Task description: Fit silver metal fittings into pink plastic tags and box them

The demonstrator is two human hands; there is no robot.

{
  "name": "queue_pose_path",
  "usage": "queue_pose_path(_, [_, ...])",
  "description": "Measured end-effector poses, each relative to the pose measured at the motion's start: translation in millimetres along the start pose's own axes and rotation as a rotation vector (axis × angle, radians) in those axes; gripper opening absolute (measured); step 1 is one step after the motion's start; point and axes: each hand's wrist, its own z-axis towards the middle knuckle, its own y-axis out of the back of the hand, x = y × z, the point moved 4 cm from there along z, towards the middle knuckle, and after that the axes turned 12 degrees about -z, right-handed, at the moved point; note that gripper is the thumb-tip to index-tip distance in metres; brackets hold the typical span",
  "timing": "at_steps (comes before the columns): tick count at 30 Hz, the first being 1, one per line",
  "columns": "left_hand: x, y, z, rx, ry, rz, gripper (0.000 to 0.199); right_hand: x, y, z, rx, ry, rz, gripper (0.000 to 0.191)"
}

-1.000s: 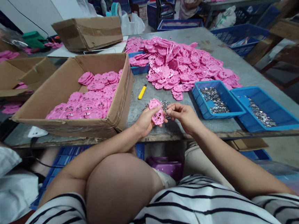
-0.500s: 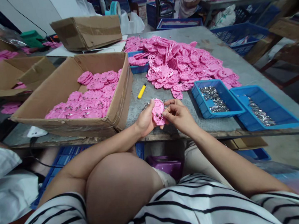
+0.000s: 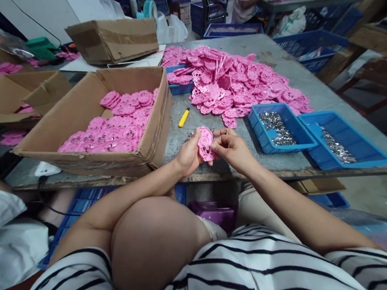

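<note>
A pink plastic piece with small holes and dark metal bits near its lower end is gripped upright in my left hand, thumb along its edge. My right hand is closed in a pinch at the piece's lower right side; whatever lies between those fingertips is too small to make out. Behind both hands, small shiny metal parts lie on the table. A yellow-handled screwdriver rests just beyond, and farther back rises a large heap of similar pink pieces.
To the left stands an open cardboard box holding rows of pink pieces. Two blue trays with metal parts sit at the right. Behind the box is another carton. A person works at a far table.
Almost nothing differs. My hands and the pink piece have stayed in nearly the same place, with only a very slight shift.
</note>
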Motion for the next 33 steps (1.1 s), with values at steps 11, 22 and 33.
queue_pose_path(11, [1,4.2,1,-0.036,0.014,-0.059,0.05,2,-3,-5,-0.084,0.151,-0.194,0.014])
queue_pose_path(22, [4,6.5,2,0.027,0.03,-0.073,0.045,-23,22,7,-0.226,0.092,-0.202,0.006])
queue_pose_path(33, [0,5.2,-3,0.105,-0.073,0.139,0.038,-84,126,37,0.244,-0.578,-1.126,0.023])
